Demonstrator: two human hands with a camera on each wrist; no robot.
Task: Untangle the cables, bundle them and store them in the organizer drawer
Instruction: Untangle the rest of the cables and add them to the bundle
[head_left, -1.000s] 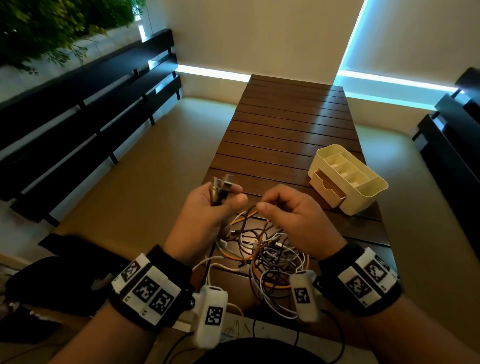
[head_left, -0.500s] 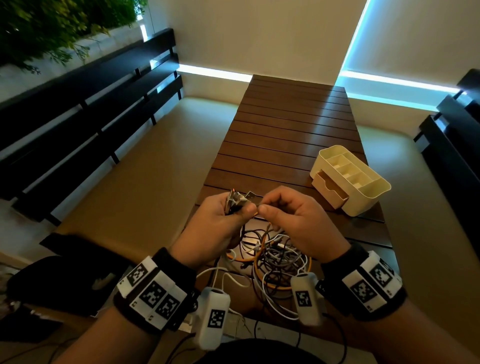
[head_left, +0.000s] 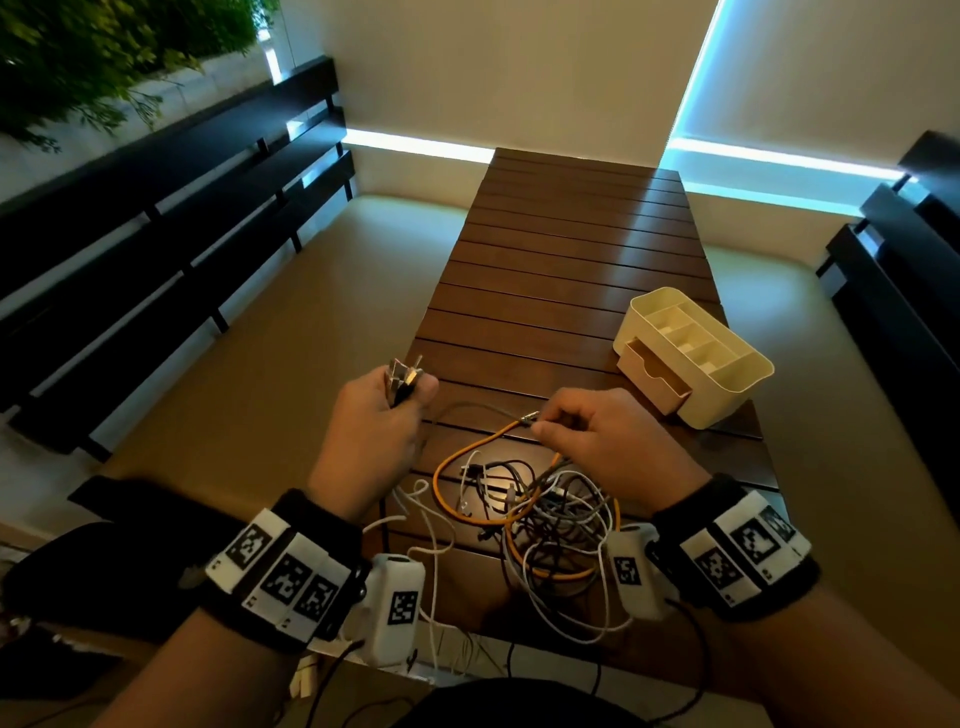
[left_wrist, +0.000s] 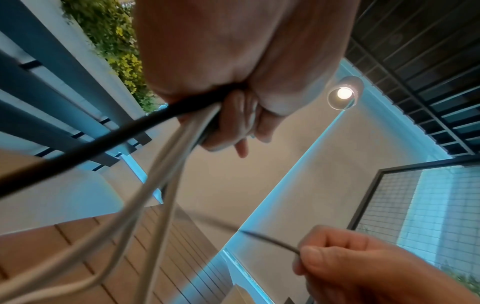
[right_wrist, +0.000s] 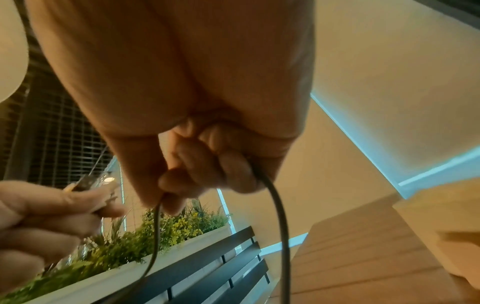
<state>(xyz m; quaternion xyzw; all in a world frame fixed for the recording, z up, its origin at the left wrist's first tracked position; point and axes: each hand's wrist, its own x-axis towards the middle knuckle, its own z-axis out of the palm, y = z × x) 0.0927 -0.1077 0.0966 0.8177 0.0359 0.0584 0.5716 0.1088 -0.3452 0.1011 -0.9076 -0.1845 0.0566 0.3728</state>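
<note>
A tangle of white, grey, black and orange cables (head_left: 545, 519) lies on the near end of the wooden slat table (head_left: 571, 260). My left hand (head_left: 410, 395) is raised at the table's left edge and grips a bunch of cable plugs (head_left: 402, 376); black and white cables (left_wrist: 182, 127) hang from its fist. My right hand (head_left: 540, 421) pinches a thin grey cable (head_left: 467, 408) that runs across to the left hand, and an orange cable (head_left: 467, 447) reaches the same fingertips. The cream organizer (head_left: 727, 384) stands to the right, its drawer (head_left: 652, 374) partly pulled out.
Dark slatted benches run along the left (head_left: 156, 234) and the right (head_left: 904, 291) of the table. A planter with green plants (head_left: 104, 47) sits behind the left bench. Beyond the organizer the slats stretch to the far wall.
The hands were touching over the tangle; they have drawn apart. My right hand moved right and down with the grey cable, which now spans between the hands.
</note>
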